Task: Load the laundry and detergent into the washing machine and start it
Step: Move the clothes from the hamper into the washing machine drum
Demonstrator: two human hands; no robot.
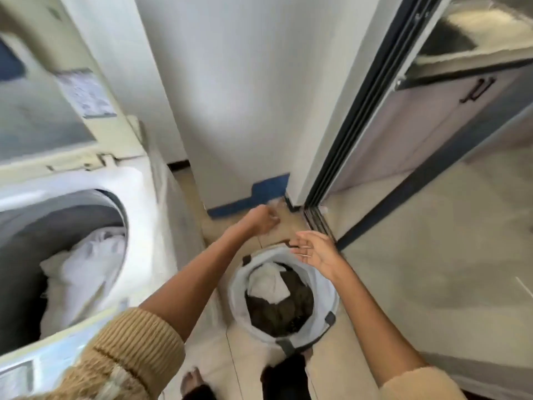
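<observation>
L hand (263,220): extended fwd above the floor (403,269), past the far rim of the laundry basket (239,284). Fingers loosely curled, nothing held (motion blur limits detail).

R hand (315,252): above the basket's far-right rim, palm facing left. Fingers relaxed and apart, no contact w/ any item.

Laundry basket: stands on the floor between both forearms, near the washing machine (144,197). Contents: white garment (268,284) lying on dark clothes (282,310).

Washing machine: at left, drum opening exposed. White laundry (86,264) lies inside the drum.
</observation>
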